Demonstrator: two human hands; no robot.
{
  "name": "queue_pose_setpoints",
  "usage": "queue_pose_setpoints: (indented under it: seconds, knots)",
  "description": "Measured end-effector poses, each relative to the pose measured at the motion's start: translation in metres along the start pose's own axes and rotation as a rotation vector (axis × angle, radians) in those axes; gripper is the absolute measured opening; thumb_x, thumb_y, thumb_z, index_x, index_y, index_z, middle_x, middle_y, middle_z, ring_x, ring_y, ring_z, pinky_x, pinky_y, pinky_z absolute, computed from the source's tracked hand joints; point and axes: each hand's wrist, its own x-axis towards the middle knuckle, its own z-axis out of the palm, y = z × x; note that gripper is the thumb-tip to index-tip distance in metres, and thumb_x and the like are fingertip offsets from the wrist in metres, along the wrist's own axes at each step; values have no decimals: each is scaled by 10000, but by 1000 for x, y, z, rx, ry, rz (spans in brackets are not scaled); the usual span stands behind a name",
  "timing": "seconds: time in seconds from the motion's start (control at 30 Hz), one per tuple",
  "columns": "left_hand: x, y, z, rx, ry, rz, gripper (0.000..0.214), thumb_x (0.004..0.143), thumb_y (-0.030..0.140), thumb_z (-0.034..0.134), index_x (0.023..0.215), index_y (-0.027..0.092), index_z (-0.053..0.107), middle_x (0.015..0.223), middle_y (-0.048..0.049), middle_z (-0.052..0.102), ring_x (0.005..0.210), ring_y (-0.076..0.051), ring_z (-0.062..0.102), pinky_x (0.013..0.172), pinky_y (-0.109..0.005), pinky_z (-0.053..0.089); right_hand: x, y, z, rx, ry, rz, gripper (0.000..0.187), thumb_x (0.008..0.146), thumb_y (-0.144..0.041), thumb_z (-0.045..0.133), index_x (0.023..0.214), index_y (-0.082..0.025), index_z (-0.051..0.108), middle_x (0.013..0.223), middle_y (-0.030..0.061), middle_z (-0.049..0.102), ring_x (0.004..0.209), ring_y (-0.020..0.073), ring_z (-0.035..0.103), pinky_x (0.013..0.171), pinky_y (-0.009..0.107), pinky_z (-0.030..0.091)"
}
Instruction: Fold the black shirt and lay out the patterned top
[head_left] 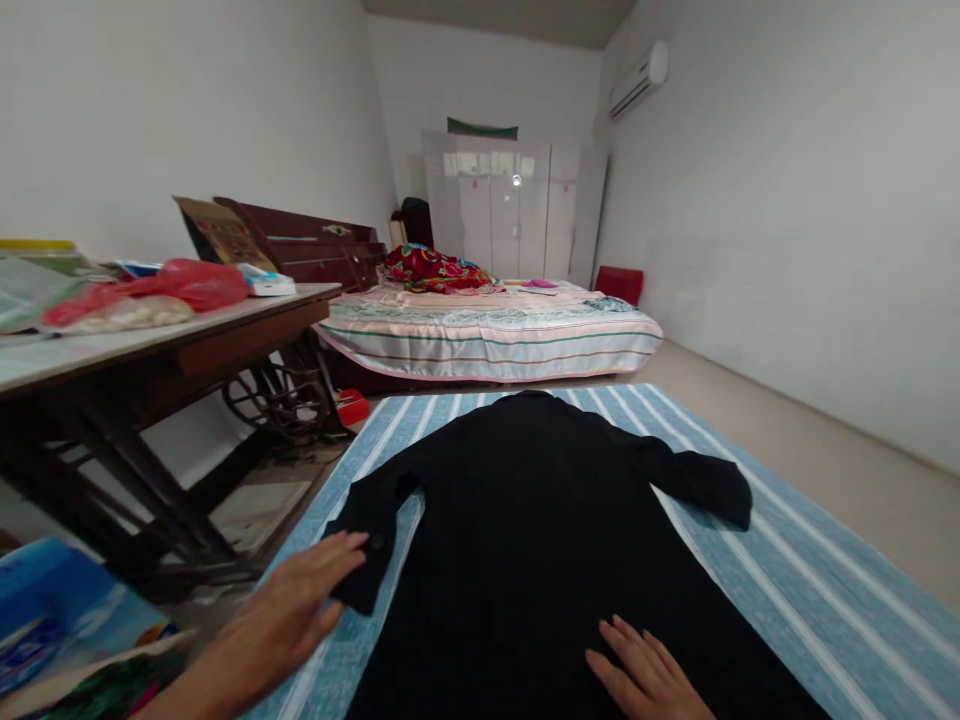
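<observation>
A black long-sleeved garment (540, 510) lies spread flat on a blue-and-white striped sheet (810, 560). My left hand (292, 610) lies with fingers stretched out, its fingertips touching the cuff of the left sleeve (371, 540). My right hand (645, 675) rests flat and open on the lower body of the garment. The right sleeve (705, 480) lies angled out toward the right. Neither hand holds anything.
A dark wooden sewing-machine table (180, 350) with red plastic bags (187, 285) stands at the left. Behind is a bed (487, 335) with a striped cover, then a white wardrobe (517, 210). A colourful printed bag (60, 620) sits bottom left. Bare floor (825, 450) runs along the right wall.
</observation>
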Motion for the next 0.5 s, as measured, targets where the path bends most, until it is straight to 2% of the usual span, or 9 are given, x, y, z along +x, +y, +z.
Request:
queue_pose_setpoints:
  seconds: [0.07, 0.13, 0.23, 0.3, 0.4, 0.5]
  knots:
    - [9, 22, 4, 8, -193, 54, 513, 665, 342, 571, 1176, 317, 601, 1377, -19, 485, 1286, -306, 410, 1045, -492, 358, 5, 4, -25, 137, -37, 160, 581, 839, -555, 523, 1365, -328, 424, 1389, 60, 448, 1218, 265, 480, 945, 352, 466]
    - [25, 43, 2, -6, -263, 67, 533, 704, 406, 581, 1228, 309, 568, 1420, -33, 428, 1315, -327, 354, 1056, -539, 314, 13, 16, -51, 202, 18, 312, 582, 855, -549, 489, 1359, -260, 448, 1421, 81, 409, 1265, 257, 425, 1015, 361, 401]
    - [64, 72, 0, -89, -267, 98, 494, 807, 478, 483, 1240, 255, 563, 1409, -59, 447, 1313, -269, 376, 1079, -452, 322, 35, 52, -81, 189, 137, 448, 517, 872, -490, 462, 1298, -203, 519, 1374, 102, 467, 1235, 248, 460, 1035, 372, 369]
    - [97, 91, 7, -141, -303, 124, 476, 824, 441, 471, 1231, 213, 567, 1409, -84, 445, 1307, -249, 388, 1076, -411, 338, 56, 83, -94, 119, 174, 482, 467, 882, -432, 439, 1244, -160, 554, 1307, 117, 522, 1185, 234, 503, 1015, 350, 380]
    - [149, 115, 28, -176, -329, 143, 451, 831, 382, 468, 1223, 182, 564, 1410, -108, 440, 1308, -237, 388, 1077, -388, 337, 93, 130, -109, -49, 153, 558, 401, 896, -364, 415, 1210, -159, 557, 1255, 102, 549, 1142, 210, 521, 968, 304, 396]
    - [199, 134, 53, -147, -325, 106, 449, 838, 361, 462, 1215, 137, 563, 1399, -138, 446, 1307, -236, 389, 1084, -358, 320, 129, 172, -119, -121, 143, 652, 367, 906, -341, 407, 1194, -163, 547, 1213, 110, 561, 1090, 220, 540, 914, 314, 407]
